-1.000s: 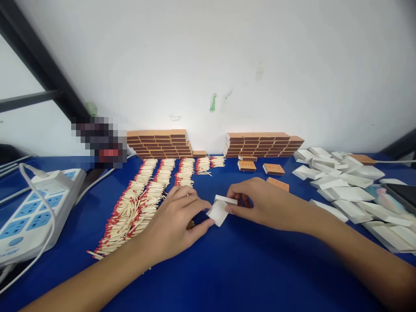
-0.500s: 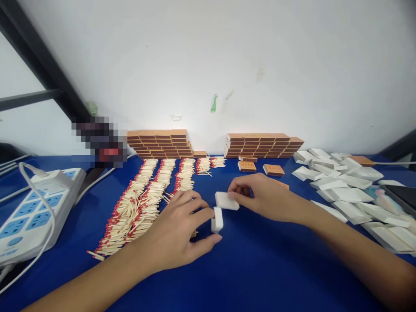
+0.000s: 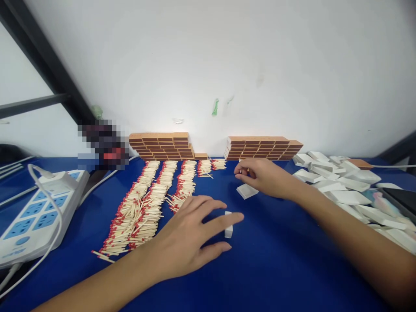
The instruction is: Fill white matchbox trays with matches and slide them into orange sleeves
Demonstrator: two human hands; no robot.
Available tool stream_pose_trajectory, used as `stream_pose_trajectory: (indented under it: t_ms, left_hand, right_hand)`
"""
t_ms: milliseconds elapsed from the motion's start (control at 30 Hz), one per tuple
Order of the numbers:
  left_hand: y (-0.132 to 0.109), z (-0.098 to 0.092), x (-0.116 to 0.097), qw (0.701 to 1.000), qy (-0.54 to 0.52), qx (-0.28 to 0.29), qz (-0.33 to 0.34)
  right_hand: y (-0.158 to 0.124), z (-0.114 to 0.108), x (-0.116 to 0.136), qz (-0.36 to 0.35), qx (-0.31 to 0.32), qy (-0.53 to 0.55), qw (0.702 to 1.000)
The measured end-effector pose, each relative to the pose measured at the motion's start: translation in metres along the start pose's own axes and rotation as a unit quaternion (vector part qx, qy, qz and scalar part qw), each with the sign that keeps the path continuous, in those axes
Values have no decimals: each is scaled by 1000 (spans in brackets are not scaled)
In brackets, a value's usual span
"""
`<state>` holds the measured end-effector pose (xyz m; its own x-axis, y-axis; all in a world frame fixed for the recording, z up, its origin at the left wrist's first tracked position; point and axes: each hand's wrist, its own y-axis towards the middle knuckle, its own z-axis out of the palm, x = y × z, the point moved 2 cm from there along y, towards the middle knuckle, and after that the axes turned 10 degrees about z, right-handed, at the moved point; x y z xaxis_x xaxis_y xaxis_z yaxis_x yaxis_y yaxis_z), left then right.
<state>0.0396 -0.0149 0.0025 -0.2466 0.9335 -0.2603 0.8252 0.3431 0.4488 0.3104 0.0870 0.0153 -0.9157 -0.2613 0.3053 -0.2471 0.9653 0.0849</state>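
Note:
My left hand [image 3: 201, 232] is open, palm down, with its fingers spread above the blue table. Just past its index finger a small white matchbox tray [image 3: 229, 232] stands on the table, partly covered by that finger. My right hand [image 3: 260, 175] is farther back, its fingers curled toward the thumb; whatever they grip is hidden. Below those fingers another white matchbox tray [image 3: 247, 191] lies flat. To the left of my left hand, loose red-tipped matches [image 3: 146, 208] lie in long rows.
Brown matchboxes are stacked against the wall in a left stack [image 3: 162, 147] and a right stack [image 3: 263, 148]. Many white trays [image 3: 344, 184] are heaped at the right, beside a dark phone-like object [image 3: 403, 197]. A power strip [image 3: 48, 208] with white cables occupies the left.
My right hand has let go of the white tray, which now lies on the table, and has moved back over the orange matchboxes, hiding them. My left hand has opened and shifted right.

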Motion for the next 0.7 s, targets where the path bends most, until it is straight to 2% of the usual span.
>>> stream_pose_trajectory:
  t_ms: [100, 233, 333, 467, 700]
  left_hand:
    - [0, 4, -1, 1000, -1, 20, 19]
    - [-2, 6, 8, 1000, 15, -23, 7]
    - [-4, 5, 12, 1000, 15, -26, -6]
    - [-3, 4, 8, 1000, 0, 5, -14]
    - [-5, 3, 8, 998, -4, 57, -8]
  right_hand:
    - [16, 14, 3, -4, -15, -40, 999]
    - [34, 25, 3, -18, -34, -37, 999]
    - [42, 24, 7, -21, -28, -29, 999]
    - [54, 18, 22, -29, -31, -79, 996]
    - [90, 24, 39, -30, 23, -154, 987]
